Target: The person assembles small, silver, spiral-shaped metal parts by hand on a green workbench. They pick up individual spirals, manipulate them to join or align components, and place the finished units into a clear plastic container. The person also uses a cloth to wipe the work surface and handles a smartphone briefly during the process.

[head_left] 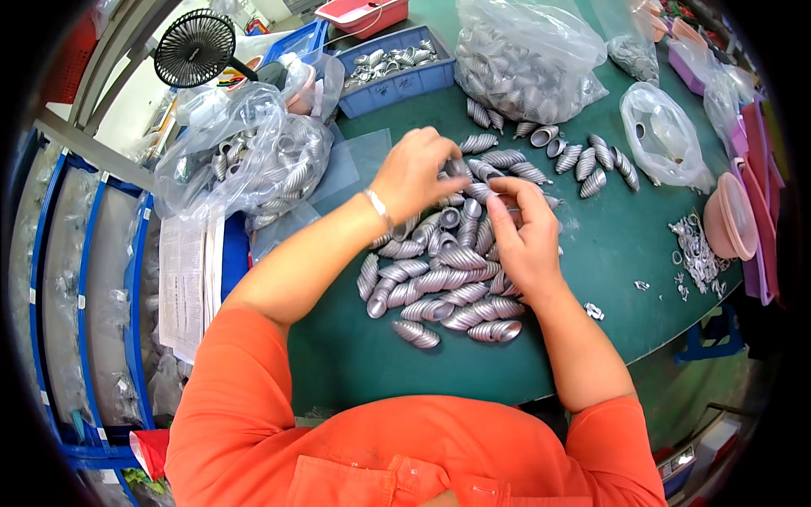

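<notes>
Silver hollow pieces with spiral ribs point(460, 258) lie heaped on the green table in front of me. Over the heap's far side, the thumb and fingers of my right hand point(525, 226) pinch one ribbed silver piece point(480, 193). My left hand point(420, 173) is close beside it, fingers curled and slightly blurred. What sits between those fingers is too smeared to name. A second, looser group of the same pieces point(585, 162) lies beyond my right hand.
A large clear bag of ribbed pieces point(528, 72) stands at the back, beside a blue bin of small metal parts point(397, 82). Another full bag point(279, 160) and a black fan point(196, 49) are left. Metal scraps point(699, 252) and a pink tub point(730, 217) lie right.
</notes>
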`<action>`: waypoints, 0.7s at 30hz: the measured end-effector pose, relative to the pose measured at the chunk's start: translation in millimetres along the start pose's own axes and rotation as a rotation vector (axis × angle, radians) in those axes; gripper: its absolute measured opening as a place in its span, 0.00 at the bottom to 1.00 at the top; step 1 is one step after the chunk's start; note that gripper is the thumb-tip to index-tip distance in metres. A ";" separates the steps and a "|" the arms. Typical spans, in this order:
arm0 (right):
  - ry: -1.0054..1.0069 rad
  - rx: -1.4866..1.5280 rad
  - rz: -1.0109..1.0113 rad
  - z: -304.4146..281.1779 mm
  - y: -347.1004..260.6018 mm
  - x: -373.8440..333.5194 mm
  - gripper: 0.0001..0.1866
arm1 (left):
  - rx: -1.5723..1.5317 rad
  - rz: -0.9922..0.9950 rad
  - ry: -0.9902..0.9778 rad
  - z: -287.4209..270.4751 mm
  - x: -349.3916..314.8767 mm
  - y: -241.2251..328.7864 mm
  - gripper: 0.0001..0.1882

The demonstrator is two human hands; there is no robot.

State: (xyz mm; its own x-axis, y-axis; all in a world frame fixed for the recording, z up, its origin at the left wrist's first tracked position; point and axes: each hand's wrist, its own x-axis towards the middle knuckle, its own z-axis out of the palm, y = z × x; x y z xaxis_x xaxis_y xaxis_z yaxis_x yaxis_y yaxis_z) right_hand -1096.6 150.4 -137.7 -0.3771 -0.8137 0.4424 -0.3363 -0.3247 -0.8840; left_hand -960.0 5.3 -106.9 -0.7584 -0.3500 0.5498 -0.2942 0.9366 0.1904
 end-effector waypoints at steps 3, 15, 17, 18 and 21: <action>-0.193 0.303 0.229 3.3 0.8 -4.5 0.18 | -0.044 0.024 -0.001 -22.5 -23.1 46.5 0.15; -0.354 0.265 0.349 1.7 -4.2 -6.0 0.09 | -0.304 -0.425 0.075 -29.1 -104.2 102.7 0.27; -0.339 0.335 0.412 -0.2 -8.6 -1.9 0.08 | -0.339 -0.501 0.002 -30.4 -108.6 106.4 0.29; -0.331 0.359 0.433 -1.3 -12.5 -1.5 0.08 | -0.273 -0.425 0.049 -28.6 -109.9 101.7 0.29; -0.368 0.448 0.382 0.4 -16.6 -7.1 0.08 | -0.817 -0.845 0.235 -19.5 -112.2 107.2 0.26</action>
State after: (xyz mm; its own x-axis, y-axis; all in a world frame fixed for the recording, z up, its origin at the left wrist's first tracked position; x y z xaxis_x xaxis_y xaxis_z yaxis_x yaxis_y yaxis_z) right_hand -1088.1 161.4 -126.2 -0.0541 -0.9955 0.0775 0.1799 -0.0861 -0.9799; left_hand -895.0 145.3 -132.3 -0.3535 -0.9276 0.1212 -0.1268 0.1758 0.9762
